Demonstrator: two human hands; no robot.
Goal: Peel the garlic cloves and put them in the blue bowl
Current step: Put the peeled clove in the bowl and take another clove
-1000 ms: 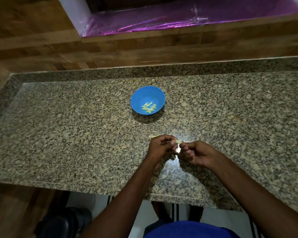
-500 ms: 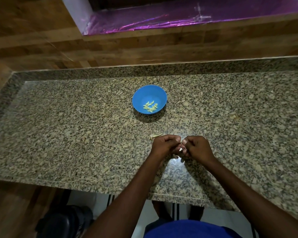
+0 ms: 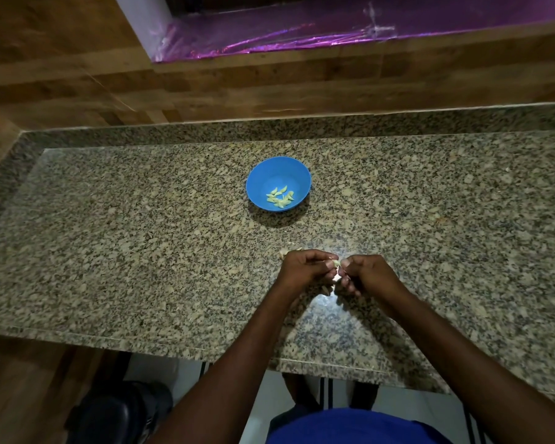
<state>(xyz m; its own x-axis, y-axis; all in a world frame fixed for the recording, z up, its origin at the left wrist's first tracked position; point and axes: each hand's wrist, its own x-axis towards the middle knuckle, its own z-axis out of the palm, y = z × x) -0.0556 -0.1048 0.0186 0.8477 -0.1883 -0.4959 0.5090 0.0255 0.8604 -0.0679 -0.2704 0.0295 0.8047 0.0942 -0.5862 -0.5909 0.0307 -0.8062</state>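
The speckled granite worktop (image 3: 141,251) carries everything, and over its near middle the two hands meet, knuckles up: the left hand (image 3: 305,267) and the right hand (image 3: 367,274) both have their fingers curled in, pinching a single pale garlic clove (image 3: 336,263) between them just above the stone. The step in hand looks like stripping the skin off this clove; it would go best with one hand gripping the body firmly while the other catches a loose edge of skin with a nail and draws it away along the length, low over the worktop so a slip drops the clove only a little way. The blue bowl (image 3: 263,177) stands well apart, straight ahead, with a small heap of peeled cloves (image 3: 280,197) lying in its bottom, and nothing stands between it and the hands. A pale scrap (image 3: 282,253), perhaps skin or another clove, lies just beside the left hand, partly hidden; which it is cannot be told. Bits of skin may cling to the fingers and ride along into the bowl.
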